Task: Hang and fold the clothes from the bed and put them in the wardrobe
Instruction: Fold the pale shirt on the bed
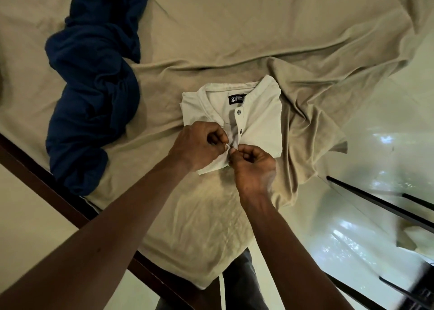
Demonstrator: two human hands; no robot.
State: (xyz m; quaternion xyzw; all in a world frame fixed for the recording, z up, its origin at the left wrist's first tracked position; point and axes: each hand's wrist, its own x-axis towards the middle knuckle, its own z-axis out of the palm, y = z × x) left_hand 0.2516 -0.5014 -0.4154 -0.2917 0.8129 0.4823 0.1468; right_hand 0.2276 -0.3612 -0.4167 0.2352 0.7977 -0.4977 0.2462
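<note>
Head view showed my left hand (199, 145) and my right hand (252, 166) both pinching the front opening of the folded pale shirt (260, 119), fingers curled, just below its buttons. The shirt lay on the tan sheet (234, 28), a crumpled blue garment (94, 98) well apart on its left.

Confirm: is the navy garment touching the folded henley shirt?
Apart. Head view shows bare beige bedsheet between navy garment and henley shirt.
</note>
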